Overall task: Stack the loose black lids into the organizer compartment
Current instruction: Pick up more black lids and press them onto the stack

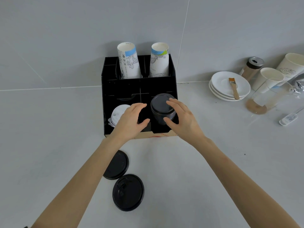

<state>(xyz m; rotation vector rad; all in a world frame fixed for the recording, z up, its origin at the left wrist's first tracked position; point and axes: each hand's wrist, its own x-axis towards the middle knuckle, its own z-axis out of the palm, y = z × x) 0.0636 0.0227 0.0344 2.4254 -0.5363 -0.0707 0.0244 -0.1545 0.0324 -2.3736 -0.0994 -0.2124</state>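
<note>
A black organizer stands against the wall. Its front right compartment holds a stack of black lids. My right hand grips that stack, fingers on the top lid's right edge and thumb against its lower front. My left hand hovers just left of the stack over the middle divider, fingers curved and apart, holding nothing. Two loose black lids lie on the counter nearer to me: one partly under my left forearm, the other just in front of it.
White lids fill the front left compartment, and two printed paper cup stacks stand in the back ones. To the right sit stacked saucers with a brush, a shaker, paper cups and a tipped clear container.
</note>
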